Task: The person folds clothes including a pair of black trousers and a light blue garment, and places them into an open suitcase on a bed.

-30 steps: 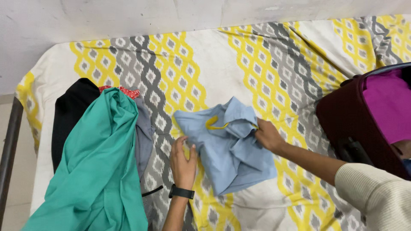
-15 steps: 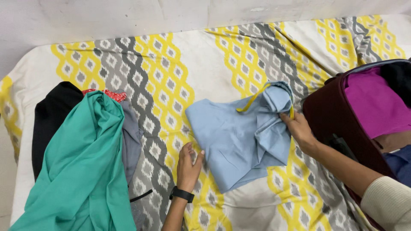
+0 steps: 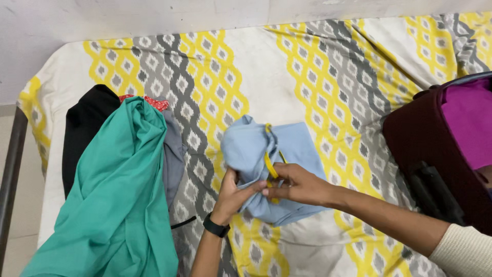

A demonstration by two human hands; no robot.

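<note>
A light blue garment with a yellow trim strip lies folded in the middle of the bed. My left hand, with a black watch on its wrist, grips the garment's lower left fold from below. My right hand comes in from the right, and its fingers pinch the fabric beside the yellow strip. The two hands meet at the garment's near edge.
The bed is covered by a white, yellow and grey patterned sheet. A pile of clothes lies at the left: a teal cloth on top, with black, grey and red pieces under it. An open maroon suitcase with magenta fabric stands at the right.
My right hand has carried the garment's right side over to the left, folding it. My left hand has risen from the sheet and taken hold of the fabric.
</note>
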